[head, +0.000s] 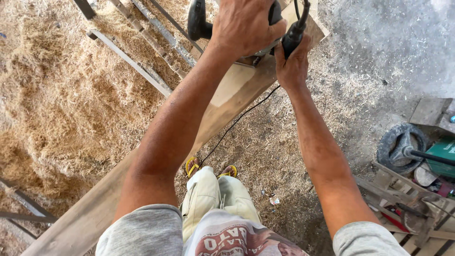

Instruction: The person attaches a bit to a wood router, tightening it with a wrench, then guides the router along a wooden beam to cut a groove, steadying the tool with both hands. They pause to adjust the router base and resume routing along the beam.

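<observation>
View from the head camera, looking down. Both arms reach toward the top centre of the frame, where a black power tool (204, 21) rests on a long wooden plank (237, 90) that runs on a diagonal from the lower left corner to the upper right of centre. The left hand (246, 26) is closed over the top of the tool's body, fingers wrapped around it; the right hand (291, 64) is closed around the tool's black rear handle, just beside the left hand. A thin black cable (237, 121) leaves the tool near the right hand and trails down across the floor toward the person's feet, which wear yellow sandals (192, 166) at lower centre. Heaps of pale wood shavings (57, 95) fill the left half of the frame and thin out over the grey floor (379, 47) at upper right. Metal rails (142, 61) cross the shavings at upper left. At the right edge lie a small black wheel (400, 147), a green box-shaped object (443, 151) only partly in view, and loose wooden offcuts (398, 189); no label on the box can be made out.
</observation>
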